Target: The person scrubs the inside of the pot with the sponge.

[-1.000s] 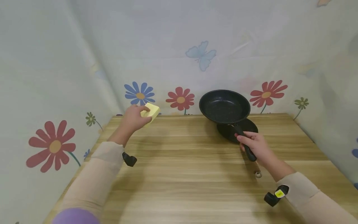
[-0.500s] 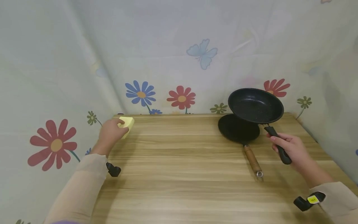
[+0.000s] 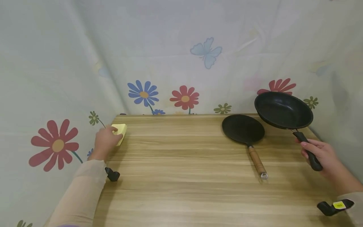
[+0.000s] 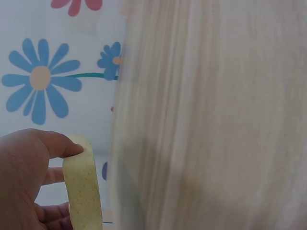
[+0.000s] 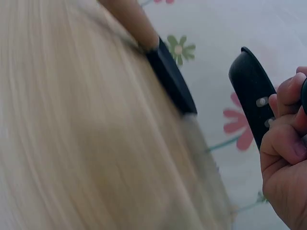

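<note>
My left hand [image 3: 105,142] pinches a pale yellow sponge [image 3: 120,133] over the table's far left corner. In the left wrist view the sponge [image 4: 84,189] stands on edge between thumb and fingers. At the far right, my right hand [image 3: 323,154] grips the black handle of a deep frying pan [image 3: 283,109], held raised above the table with its inside facing me. In the right wrist view my curled fingers [image 5: 285,139] partly cover that pan [image 5: 252,88]. A flat black pan [image 3: 243,128] with a wooden handle [image 3: 256,160] lies on the table, left of the raised one.
The wood-grain table [image 3: 181,176] meets a pale curtain [image 3: 158,56] printed with flowers and a butterfly along its back and sides. Each wrist bears a small black camera mount [image 3: 112,174].
My left hand has moved left and lower with the sponge. My right hand has carried the frying pan to the right, uncovering the flat pan and its wooden handle.
</note>
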A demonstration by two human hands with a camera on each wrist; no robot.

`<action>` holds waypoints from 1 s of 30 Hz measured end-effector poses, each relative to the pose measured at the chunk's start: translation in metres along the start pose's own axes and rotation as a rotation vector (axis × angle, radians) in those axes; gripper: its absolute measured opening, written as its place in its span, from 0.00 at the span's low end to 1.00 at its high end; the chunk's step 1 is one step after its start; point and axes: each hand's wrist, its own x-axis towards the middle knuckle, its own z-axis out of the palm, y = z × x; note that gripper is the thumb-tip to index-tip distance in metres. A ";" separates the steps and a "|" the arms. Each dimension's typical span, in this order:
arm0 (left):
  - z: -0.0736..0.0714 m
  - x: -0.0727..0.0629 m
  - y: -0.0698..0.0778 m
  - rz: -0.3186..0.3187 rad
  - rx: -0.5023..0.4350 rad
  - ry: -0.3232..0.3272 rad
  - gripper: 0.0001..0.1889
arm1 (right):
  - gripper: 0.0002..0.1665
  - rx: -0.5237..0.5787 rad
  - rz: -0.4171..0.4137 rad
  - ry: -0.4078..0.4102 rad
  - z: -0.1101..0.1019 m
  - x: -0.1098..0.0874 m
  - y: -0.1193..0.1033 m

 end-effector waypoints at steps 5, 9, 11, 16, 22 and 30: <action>0.011 0.003 -0.011 -0.001 0.019 -0.002 0.29 | 0.24 -0.024 0.023 0.017 -0.018 -0.001 0.012; 0.018 0.007 -0.018 0.023 0.024 0.010 0.29 | 0.25 -0.045 0.010 0.020 -0.029 0.001 0.021; 0.020 0.009 -0.021 0.029 0.028 0.013 0.29 | 0.25 -0.051 0.004 0.011 -0.034 0.002 0.026; 0.023 0.009 -0.022 0.026 0.041 0.006 0.29 | 0.25 -0.067 0.011 0.009 -0.044 0.003 0.034; 0.023 0.012 -0.020 -0.009 0.058 -0.019 0.29 | 0.24 -0.096 0.042 0.068 -0.050 0.003 0.042; 0.022 0.017 -0.019 -0.010 0.117 -0.039 0.29 | 0.23 -0.131 0.080 0.108 -0.056 0.001 0.047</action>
